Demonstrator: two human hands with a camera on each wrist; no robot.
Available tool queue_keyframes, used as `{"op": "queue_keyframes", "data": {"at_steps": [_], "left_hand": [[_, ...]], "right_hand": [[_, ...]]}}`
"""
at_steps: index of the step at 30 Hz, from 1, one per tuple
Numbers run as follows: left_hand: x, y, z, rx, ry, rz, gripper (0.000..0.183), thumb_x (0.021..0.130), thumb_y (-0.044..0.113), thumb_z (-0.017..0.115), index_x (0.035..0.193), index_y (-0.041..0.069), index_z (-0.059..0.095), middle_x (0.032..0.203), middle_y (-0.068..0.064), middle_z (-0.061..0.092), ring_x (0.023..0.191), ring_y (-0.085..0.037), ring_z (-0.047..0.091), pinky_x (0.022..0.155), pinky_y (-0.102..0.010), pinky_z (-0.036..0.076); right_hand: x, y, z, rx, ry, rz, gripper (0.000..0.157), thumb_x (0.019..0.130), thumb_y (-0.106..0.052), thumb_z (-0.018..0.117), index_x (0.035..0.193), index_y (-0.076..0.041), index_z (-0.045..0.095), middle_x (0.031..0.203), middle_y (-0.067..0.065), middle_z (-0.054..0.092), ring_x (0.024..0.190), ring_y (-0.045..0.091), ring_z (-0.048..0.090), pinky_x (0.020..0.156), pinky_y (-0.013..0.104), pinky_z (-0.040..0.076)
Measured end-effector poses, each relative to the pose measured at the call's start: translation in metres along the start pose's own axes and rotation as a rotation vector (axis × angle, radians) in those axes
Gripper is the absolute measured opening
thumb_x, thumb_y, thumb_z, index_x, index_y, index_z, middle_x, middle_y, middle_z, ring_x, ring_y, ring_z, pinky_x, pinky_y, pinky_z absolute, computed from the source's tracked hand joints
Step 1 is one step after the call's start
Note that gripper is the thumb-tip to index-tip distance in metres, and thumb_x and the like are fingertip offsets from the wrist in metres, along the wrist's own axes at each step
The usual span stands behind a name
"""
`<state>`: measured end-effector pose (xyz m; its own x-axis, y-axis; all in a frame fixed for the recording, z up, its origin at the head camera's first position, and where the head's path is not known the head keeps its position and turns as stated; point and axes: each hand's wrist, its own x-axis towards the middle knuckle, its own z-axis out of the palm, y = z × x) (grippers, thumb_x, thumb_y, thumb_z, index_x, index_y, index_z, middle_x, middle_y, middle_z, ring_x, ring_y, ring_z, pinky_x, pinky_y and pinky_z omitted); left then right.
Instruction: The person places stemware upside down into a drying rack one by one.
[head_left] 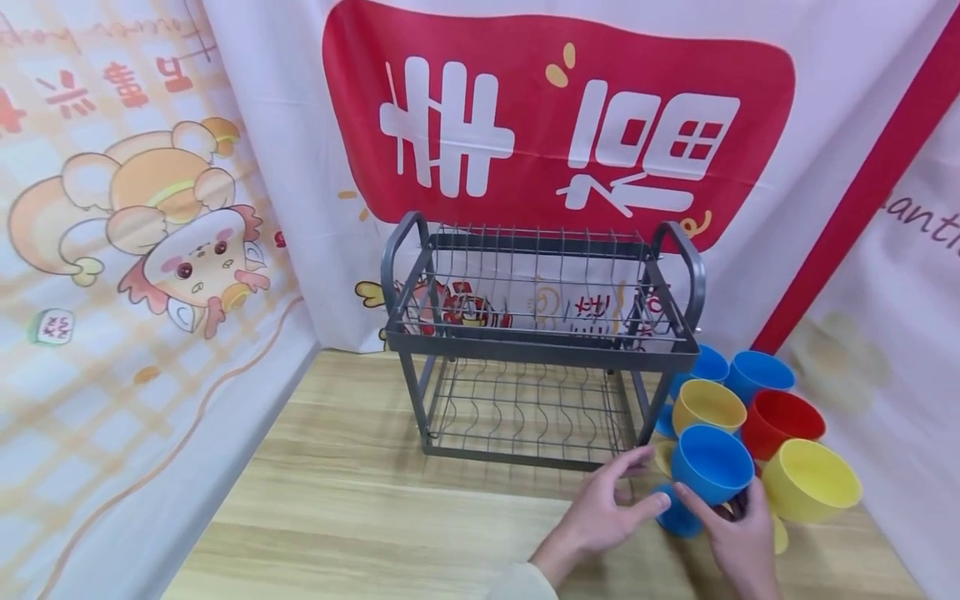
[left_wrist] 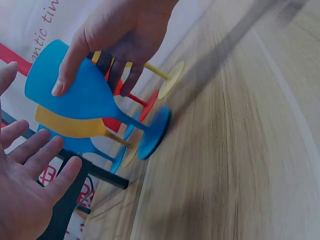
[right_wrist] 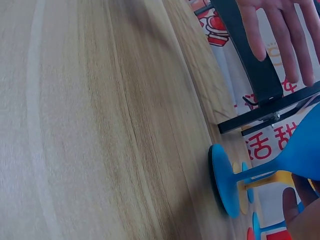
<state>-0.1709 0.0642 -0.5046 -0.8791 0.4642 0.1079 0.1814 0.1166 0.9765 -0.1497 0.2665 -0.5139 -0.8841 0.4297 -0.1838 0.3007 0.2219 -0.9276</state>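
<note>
My right hand (head_left: 738, 533) grips the bowl of a blue plastic goblet (head_left: 712, 462) in front of the other goblets. In the left wrist view its thumb lies along the near side of the bowl, with fingers curled behind; the goblet's stem and round foot (left_wrist: 154, 132) lean over the wooden table. My left hand (head_left: 603, 517) is just left of that goblet, fingers spread and holding nothing. In the right wrist view the left hand's fingers (right_wrist: 285, 45) extend beside the dark rack. Part of the right hand is cut off there.
A dark two-tier wire dish rack (head_left: 540, 357) stands at the back middle. Behind the held goblet are a light orange goblet (head_left: 708, 404), a red goblet (head_left: 783, 421), a yellow goblet (head_left: 813, 483) and blue goblets (head_left: 761, 375). Printed curtains hang behind and at both sides.
</note>
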Motion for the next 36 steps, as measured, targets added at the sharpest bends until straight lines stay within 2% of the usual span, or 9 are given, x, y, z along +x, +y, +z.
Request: {"op": "queue_keyframes", "data": {"at_steps": [5,9,16,20,23,29,32,36], "left_hand": [[-0.003,0.002,-0.008,0.004,0.008,0.019,0.062,0.101,0.048,0.067,0.158,0.034,0.047,0.159,0.012,0.055,0.141,-0.007,0.056,0.108,-0.029,0.055],[-0.006,0.006,-0.015,0.021,0.02,0.042,0.063,0.101,0.046,0.067,0.159,0.032,0.046,0.16,0.007,0.055,0.142,-0.009,0.056,0.106,-0.025,0.054],[-0.015,0.013,-0.033,-0.012,0.046,0.097,0.059,0.103,0.042,0.066,0.158,0.036,0.045,0.158,0.011,0.055,0.143,-0.014,0.056,0.108,-0.026,0.052],[-0.024,0.018,-0.047,-0.011,0.071,0.12,0.059,0.103,0.039,0.067,0.158,0.035,0.045,0.158,0.013,0.054,0.144,-0.017,0.056,0.109,-0.033,0.055],[-0.031,0.021,-0.057,0.002,0.098,0.128,0.06,0.102,0.037,0.068,0.158,0.035,0.045,0.158,0.01,0.055,0.144,-0.018,0.056,0.109,-0.038,0.056],[-0.044,0.027,-0.078,0.037,0.142,0.145,0.064,0.102,0.037,0.069,0.16,0.036,0.042,0.162,0.002,0.053,0.146,-0.023,0.055,0.11,-0.038,0.054],[-0.051,0.029,-0.086,0.066,0.16,0.14,0.066,0.101,0.038,0.07,0.161,0.034,0.041,0.162,0.002,0.052,0.146,-0.021,0.055,0.11,-0.038,0.054],[-0.06,0.03,-0.096,0.102,0.177,0.125,0.07,0.1,0.039,0.072,0.162,0.034,0.04,0.161,0.005,0.053,0.144,-0.02,0.055,0.109,-0.039,0.055]], "right_hand": [[-0.004,-0.002,0.0,-0.006,0.002,-0.001,0.126,0.082,-0.06,0.085,0.171,-0.017,0.006,0.174,0.023,0.024,0.153,0.053,0.031,0.117,0.075,0.036],[-0.009,-0.006,0.0,-0.039,-0.007,-0.065,0.121,0.084,-0.057,0.085,0.169,-0.015,0.011,0.171,0.023,0.029,0.151,0.052,0.033,0.118,0.076,0.036],[-0.022,-0.018,0.005,-0.155,-0.033,-0.262,0.109,0.087,-0.036,0.089,0.167,-0.012,0.02,0.164,0.025,0.038,0.144,0.053,0.041,0.113,0.079,0.038],[-0.03,-0.029,0.01,-0.219,-0.057,-0.396,0.105,0.084,-0.028,0.092,0.165,-0.013,0.026,0.16,0.024,0.043,0.14,0.052,0.044,0.107,0.081,0.04],[-0.036,-0.037,0.016,-0.239,-0.074,-0.494,0.103,0.081,-0.028,0.094,0.162,-0.014,0.032,0.157,0.021,0.047,0.137,0.049,0.047,0.103,0.082,0.043],[-0.041,-0.05,0.034,-0.302,-0.086,-0.702,0.099,0.074,-0.025,0.098,0.156,-0.016,0.044,0.147,0.015,0.053,0.13,0.038,0.051,0.095,0.079,0.052],[-0.041,-0.055,0.043,-0.319,-0.104,-0.798,0.097,0.071,-0.022,0.1,0.154,-0.017,0.048,0.141,0.013,0.055,0.127,0.034,0.052,0.091,0.075,0.056],[-0.041,-0.061,0.056,-0.355,-0.147,-0.883,0.094,0.07,-0.023,0.101,0.151,-0.02,0.053,0.135,0.012,0.055,0.123,0.036,0.055,0.087,0.072,0.059]]}}
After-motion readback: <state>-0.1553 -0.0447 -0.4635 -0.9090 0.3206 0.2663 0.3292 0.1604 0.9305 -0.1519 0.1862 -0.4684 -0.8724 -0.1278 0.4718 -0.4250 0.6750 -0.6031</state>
